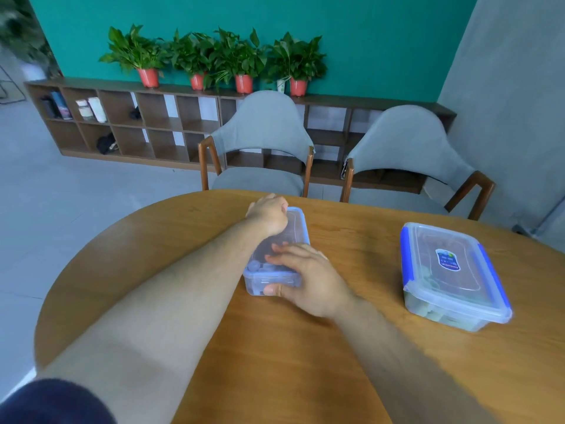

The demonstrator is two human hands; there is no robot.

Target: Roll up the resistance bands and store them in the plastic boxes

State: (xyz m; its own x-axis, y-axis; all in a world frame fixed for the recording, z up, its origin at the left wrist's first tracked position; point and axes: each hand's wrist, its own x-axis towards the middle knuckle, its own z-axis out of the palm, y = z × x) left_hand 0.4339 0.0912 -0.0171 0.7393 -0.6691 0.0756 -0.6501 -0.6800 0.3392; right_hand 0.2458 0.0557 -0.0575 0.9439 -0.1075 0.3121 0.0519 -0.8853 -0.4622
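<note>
A clear plastic box [295,223] with a blue-rimmed lid stands at the middle of the wooden table [275,347]. Dark rolled bands show through its near wall. My left hand [269,214] is curled over the far left corner of its lid. At the near end, my right hand [305,278] lies fingers-down on the lid with the thumb against the front wall. A second, larger clear box [452,276] sits to the right, its lid on with blue clips, a label on top and pale green rolls inside. No loose band is in sight.
Two grey chairs [266,142] [406,154] stand at the table's far edge. A low wooden shelf [137,117] with potted plants [195,56] runs along the teal wall behind. A grey wall rises on the right.
</note>
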